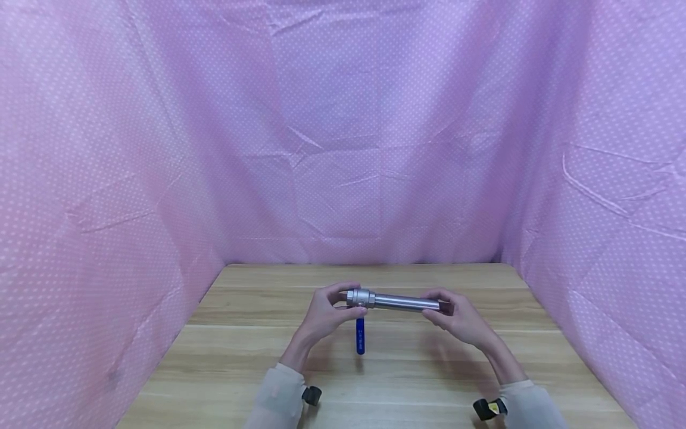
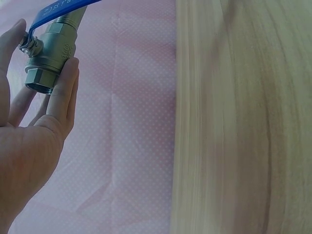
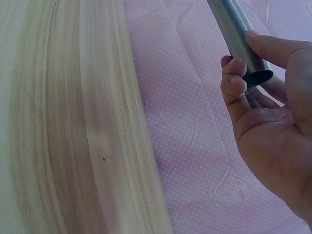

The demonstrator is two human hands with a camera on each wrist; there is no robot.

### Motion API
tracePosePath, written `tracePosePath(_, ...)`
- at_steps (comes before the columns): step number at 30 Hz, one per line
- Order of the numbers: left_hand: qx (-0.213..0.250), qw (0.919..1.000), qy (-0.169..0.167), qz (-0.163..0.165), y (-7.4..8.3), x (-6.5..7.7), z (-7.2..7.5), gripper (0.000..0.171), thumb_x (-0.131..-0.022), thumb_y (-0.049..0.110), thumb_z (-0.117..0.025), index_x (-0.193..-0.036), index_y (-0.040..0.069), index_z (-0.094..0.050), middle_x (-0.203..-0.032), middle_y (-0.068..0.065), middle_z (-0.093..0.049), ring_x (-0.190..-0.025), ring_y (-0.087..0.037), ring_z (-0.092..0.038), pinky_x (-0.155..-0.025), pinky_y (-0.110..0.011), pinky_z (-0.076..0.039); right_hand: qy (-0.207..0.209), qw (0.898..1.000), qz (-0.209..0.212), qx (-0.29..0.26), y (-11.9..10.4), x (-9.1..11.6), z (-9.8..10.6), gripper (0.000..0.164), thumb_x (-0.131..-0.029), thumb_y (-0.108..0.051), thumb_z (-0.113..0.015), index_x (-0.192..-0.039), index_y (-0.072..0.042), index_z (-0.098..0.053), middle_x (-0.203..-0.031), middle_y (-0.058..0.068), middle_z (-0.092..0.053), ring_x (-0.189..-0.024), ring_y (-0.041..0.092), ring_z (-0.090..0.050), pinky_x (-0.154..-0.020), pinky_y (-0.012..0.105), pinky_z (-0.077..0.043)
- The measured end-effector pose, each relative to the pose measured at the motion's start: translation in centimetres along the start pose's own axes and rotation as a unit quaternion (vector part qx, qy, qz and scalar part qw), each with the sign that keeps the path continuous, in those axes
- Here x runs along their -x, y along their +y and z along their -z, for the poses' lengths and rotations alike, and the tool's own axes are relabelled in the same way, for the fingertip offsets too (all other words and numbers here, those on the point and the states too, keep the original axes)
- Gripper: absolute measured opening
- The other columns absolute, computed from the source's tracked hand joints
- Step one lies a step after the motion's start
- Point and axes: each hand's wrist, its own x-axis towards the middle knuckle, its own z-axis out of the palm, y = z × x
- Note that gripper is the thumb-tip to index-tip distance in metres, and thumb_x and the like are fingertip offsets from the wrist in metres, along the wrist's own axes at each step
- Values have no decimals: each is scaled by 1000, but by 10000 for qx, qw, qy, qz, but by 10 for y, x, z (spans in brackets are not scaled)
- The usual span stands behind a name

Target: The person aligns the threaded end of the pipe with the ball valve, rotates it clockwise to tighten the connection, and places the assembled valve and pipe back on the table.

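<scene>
My left hand [image 1: 331, 310] grips a silver ball valve [image 1: 361, 298] between thumb and fingers. From the valve a blue lever handle [image 1: 360, 336] points down toward me in the head view. A steel pipe [image 1: 402, 302] meets the valve's right end, and the two lie in one line, held above the table. Whether the pipe is threaded in or only touching, I cannot tell. At the pipe's free end my right hand [image 1: 457, 316] pinches it; the right wrist view shows the hollow opening of the pipe [image 3: 241, 41]. The valve's open hex end [image 2: 41, 78] faces the left palm.
Beneath both hands is a wooden table [image 1: 407, 381] with shadows on it. Pink dotted cloth [image 1: 343, 196] hangs behind the table and along both sides. Black wrist devices [image 1: 312, 395] sit at both sleeves.
</scene>
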Motion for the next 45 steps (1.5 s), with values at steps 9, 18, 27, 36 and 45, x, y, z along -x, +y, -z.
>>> tracePosePath(9, -65, 10000, -14, 32, 0, 1, -1, 57, -93, 27, -95, -146, 25, -75, -139, -11, -75, -121, -24, -74, -93, -33, -67, -40, 9999, 66, -149, 2, -1, -1, 32, -104, -5, -79, -134, 1, -70, -120, 16, -73, -96, 5, -75, -74, 24, -63)
tracePosePath(18, -127, 9999, -31, 81, 2, 3, -2, 59, -92, 29, -96, -147, 27, -74, -139, -9, -74, -122, -24, -73, -95, -36, -66, -19, 9999, 84, -122, 1, 1, -1, 28, -105, -1, -76, -133, -1, -71, -104, -6, -72, -80, 5, -70, -61, 23, -55)
tracePosePath(27, -136, 9998, 33, 103, 1, 3, -2, 57, -92, 30, -96, -144, 29, -76, -137, -8, -76, -121, -23, -73, -95, -37, -65, 45, 9996, 237, 170, -1, 2, -1, 23, -108, -8, -74, -130, -2, -73, -90, -5, -69, -74, 3, -64, -62, 24, -55)
tracePosePath(36, -105, 9999, 18, 75, -2, 2, -2, 57, -92, 30, -96, -145, 28, -75, -137, -9, -76, -121, -22, -73, -95, -35, -66, -255, 9992, 303, 27, 4, 0, 0, 14, -115, -10, -64, -119, -1, -74, -82, -4, -62, -68, -1, -55, -53, 21, -47)
tracePosePath(45, -75, 10000, 15, 55, -3, 3, -3, 56, -93, 28, -95, -145, 27, -75, -137, -8, -77, -124, -28, -74, -96, -34, -67, -209, 9994, 270, -13, 2, 2, 1, 15, -114, -10, -66, -122, 0, -74, -81, -5, -62, -68, -1, -55, -53, 21, -48)
